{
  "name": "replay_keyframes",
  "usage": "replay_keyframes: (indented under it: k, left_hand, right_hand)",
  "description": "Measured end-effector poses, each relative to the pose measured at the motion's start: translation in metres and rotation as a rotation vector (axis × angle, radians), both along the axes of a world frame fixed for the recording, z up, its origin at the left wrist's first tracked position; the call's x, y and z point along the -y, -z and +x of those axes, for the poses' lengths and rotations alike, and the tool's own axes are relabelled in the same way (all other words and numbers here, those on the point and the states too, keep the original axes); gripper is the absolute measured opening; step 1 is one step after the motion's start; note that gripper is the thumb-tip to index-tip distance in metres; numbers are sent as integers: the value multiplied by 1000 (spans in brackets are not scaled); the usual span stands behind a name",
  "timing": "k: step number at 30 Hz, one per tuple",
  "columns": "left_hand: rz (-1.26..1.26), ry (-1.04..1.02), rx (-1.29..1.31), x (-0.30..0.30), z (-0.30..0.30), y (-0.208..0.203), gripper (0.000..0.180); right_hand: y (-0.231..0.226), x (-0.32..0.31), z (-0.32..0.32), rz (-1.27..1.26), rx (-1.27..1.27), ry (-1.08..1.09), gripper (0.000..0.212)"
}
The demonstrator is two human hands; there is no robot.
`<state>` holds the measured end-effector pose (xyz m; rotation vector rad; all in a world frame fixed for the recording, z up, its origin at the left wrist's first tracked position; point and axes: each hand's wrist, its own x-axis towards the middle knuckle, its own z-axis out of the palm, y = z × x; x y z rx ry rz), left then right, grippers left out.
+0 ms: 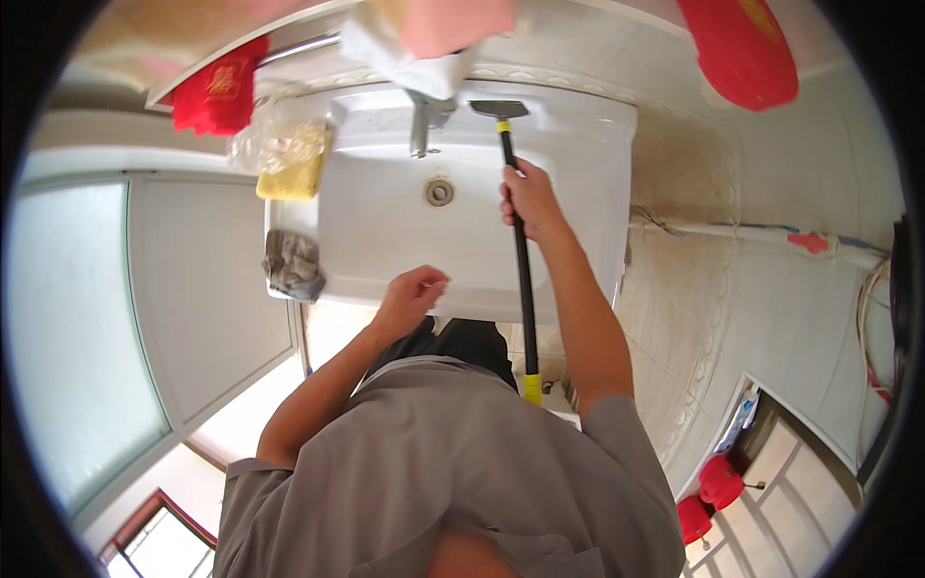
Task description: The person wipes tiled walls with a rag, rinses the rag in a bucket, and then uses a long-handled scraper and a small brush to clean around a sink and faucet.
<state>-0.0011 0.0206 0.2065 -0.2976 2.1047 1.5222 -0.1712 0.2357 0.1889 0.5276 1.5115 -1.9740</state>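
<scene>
My right hand (532, 200) is wrapped round the black pole of a long-handled scrubber (524, 289). Its wide, flat grey head (499, 109) is up at the sink's back ledge, right of the faucet; whether it bears bristles or a blade cannot be told. Yellow collars mark the pole near the head and at its lower end, close to my body. My left hand (412, 297) hovers by the front rim of the white sink (376, 231), fingers curled in, with nothing visible in them. A metal faucet (420, 125) stands behind the drain (439, 193).
On the sink's left ledge sit a yellow sponge or cloth (294, 178), a clear plastic bag (275, 140) and a crumpled grey rag (293, 263). Cloths hang (414, 58) above the faucet. A red object (742, 53) is on the upper right wall; a pipe (713, 229) runs along it.
</scene>
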Motion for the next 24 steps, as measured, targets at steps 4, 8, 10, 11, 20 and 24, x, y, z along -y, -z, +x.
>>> replay_keyframes:
  k: [4,8,10,11,20,24]
  left_hand:
    - [101,105,-86,-11,-1,-29,18]
    - [61,80,-138,23,17,-30,17]
    - [114,-75,-68,53,36,-11,27]
    - [107,-95,-67,68,44,-10,27]
    - [162,-285,-1,198,106,15,32]
    - [283,-415,33,234,110,18,25]
  right_hand:
    - [-14,-21,11,68,-27,-122,15]
    - [-21,-23,55,233,30,-280,30]
    - [-27,-11,81,254,52,-350,36]
    - [-29,-4,95,248,51,-371,36]
    - [-59,102,180,530,-133,-673,29]
    - [-48,151,203,651,-449,-738,31]
